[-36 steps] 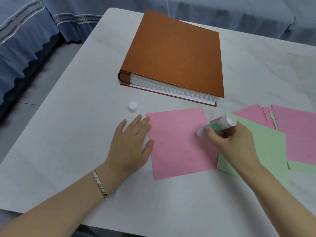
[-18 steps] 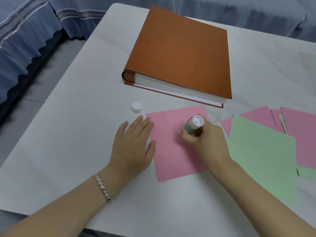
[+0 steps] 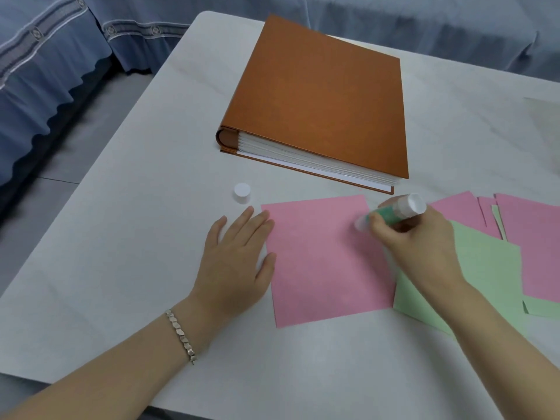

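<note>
The gluing looks to be under way, not finished. The cap (image 3: 242,193) is off the glue stick (image 3: 391,212) and stands on its own on the table (image 3: 121,237), just beyond the fingertips of the left hand (image 3: 233,262). The right hand (image 3: 418,237) has its fingers and thumb curled round the stick's green barrel and tilts it so that the tip meets the pink sheet (image 3: 318,262) near that sheet's far right corner. The left hand lies flat with straight fingers and grasps nothing; its fingers and thumb touch the sheet's left edge, probably to steady it.

No glue trace shows on the paper, so I cannot tell how much is covered. Judging by this, the rest of the spreading, the sticking down and the recapping are left.

The pink sheet lies flat and uncreased in the middle of the table's near half, its right edge over a green sheet (image 3: 485,274). More pink sheets (image 3: 530,237) fan out toward the right edge. A closed brown album (image 3: 321,98) lies toward the far edge.
</note>
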The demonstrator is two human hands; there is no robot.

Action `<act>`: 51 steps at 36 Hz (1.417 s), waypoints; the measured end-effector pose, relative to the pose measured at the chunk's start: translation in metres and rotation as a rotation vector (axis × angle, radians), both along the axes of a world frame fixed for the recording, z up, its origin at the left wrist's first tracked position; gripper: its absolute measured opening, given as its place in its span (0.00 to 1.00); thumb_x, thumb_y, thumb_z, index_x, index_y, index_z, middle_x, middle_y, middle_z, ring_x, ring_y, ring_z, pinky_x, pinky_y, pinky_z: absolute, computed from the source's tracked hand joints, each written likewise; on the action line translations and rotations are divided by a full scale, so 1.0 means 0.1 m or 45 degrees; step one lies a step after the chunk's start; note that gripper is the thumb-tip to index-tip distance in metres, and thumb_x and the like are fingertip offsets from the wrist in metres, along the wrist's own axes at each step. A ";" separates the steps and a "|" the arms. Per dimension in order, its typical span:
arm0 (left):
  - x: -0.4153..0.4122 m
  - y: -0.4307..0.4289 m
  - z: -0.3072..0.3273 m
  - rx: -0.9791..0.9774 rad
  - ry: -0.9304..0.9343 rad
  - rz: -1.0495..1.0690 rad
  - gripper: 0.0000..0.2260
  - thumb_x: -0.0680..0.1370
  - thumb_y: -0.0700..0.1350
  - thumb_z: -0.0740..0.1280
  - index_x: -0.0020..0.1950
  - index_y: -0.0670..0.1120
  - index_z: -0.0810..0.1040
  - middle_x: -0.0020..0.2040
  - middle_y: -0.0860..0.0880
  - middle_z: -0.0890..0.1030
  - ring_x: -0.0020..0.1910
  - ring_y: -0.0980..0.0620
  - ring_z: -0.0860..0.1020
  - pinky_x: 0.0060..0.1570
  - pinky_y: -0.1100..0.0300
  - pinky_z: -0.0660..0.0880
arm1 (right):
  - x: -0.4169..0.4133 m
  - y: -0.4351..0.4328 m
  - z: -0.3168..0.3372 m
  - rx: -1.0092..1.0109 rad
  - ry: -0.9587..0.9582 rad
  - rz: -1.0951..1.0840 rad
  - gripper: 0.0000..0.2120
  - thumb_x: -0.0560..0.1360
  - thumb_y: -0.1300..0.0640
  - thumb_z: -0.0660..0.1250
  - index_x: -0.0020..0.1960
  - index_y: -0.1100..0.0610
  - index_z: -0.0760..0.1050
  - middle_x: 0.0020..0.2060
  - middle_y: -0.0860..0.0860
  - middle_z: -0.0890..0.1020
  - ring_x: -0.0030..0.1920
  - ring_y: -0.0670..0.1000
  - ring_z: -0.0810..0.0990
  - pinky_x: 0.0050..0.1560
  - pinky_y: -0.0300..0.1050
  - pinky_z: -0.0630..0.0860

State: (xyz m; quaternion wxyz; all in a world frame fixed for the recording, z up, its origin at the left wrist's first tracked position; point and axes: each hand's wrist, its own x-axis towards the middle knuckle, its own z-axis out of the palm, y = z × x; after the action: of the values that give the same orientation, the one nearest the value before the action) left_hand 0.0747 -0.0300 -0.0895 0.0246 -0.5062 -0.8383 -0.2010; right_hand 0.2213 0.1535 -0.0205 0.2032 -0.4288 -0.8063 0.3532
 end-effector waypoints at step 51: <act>0.00 0.00 0.04 -0.042 0.023 -0.032 0.20 0.73 0.51 0.58 0.59 0.43 0.79 0.62 0.48 0.78 0.65 0.47 0.73 0.64 0.47 0.60 | -0.21 -0.11 -0.16 0.041 -0.149 0.118 0.05 0.69 0.55 0.70 0.41 0.57 0.78 0.35 0.54 0.82 0.39 0.56 0.79 0.43 0.51 0.76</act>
State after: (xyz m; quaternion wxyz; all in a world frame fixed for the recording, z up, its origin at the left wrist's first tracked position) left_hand 0.0750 -0.0301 -0.0859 0.0214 -0.5188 -0.8348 -0.1829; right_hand 0.2001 0.1420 -0.0365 0.1458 -0.4076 -0.8414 0.3235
